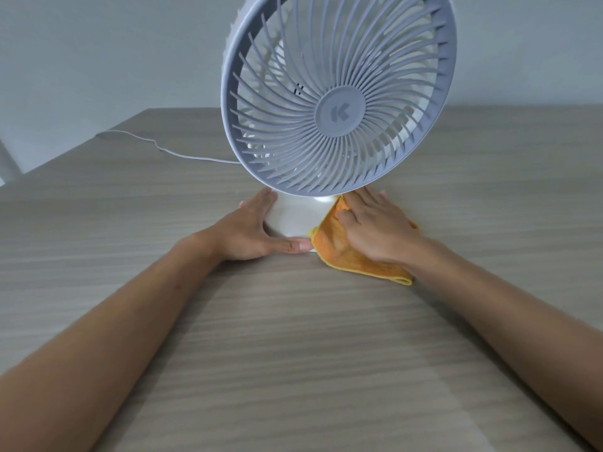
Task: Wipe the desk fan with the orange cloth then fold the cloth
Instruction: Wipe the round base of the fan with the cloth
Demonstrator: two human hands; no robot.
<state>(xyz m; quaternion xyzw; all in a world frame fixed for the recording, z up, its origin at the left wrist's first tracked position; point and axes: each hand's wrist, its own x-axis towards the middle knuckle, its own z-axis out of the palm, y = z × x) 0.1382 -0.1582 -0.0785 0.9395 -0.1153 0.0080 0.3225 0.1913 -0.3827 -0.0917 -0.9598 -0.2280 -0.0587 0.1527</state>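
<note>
A white desk fan (pixel 339 93) with a grey round grille stands on the wooden table, tilted back, on a white round base (pixel 293 216). My left hand (pixel 251 230) wraps the left side of the base, thumb along its front edge. My right hand (pixel 375 230) lies flat on the orange cloth (pixel 342 252) and presses it against the right side of the base. The cloth is bunched under the palm, and one corner sticks out toward me on the table.
A thin white cable (pixel 169 151) runs from behind the fan across the wooden table (pixel 293 353) to its left edge. A grey wall stands behind. A pale chair part (pixel 8 164) shows at the far left.
</note>
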